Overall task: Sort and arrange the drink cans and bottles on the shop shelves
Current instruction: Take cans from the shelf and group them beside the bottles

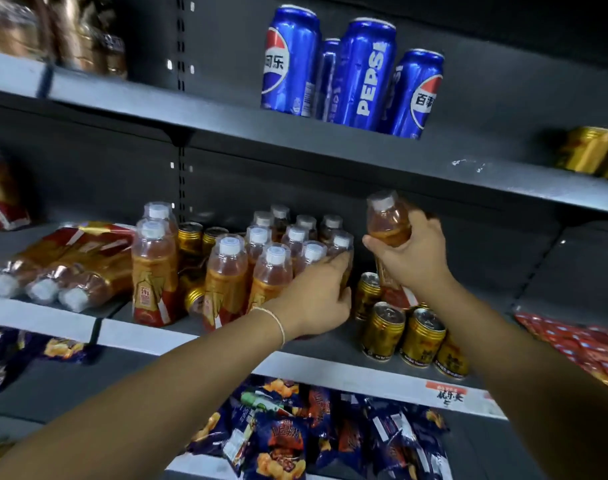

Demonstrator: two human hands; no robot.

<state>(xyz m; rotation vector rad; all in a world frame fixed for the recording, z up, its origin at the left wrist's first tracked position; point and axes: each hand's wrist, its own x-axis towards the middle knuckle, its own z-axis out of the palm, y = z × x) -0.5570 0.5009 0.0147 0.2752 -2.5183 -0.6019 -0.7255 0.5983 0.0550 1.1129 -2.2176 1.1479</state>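
Note:
On the middle shelf (pixel 226 336) stand several orange tea bottles (pixel 226 271) with white caps. My left hand (pixel 318 294) grips the rightmost bottle of this group (pixel 340 245) from the side. My right hand (pixel 411 258) holds another tea bottle (pixel 389 221) upright, lifted above the shelf just right of the group. Several gold cans (pixel 422 337) stand below my right hand near the shelf front, and more gold cans (pixel 190 237) stand behind the bottles. Blue Pepsi cans (pixel 361 74) stand on the shelf above.
Three tea bottles (pixel 53 282) lie on their sides at the left of the middle shelf. Gold cans (pixel 586 150) sit at the upper right. Snack bags (pixel 313 438) fill the lower shelf. Red packets (pixel 579 344) lie at the right.

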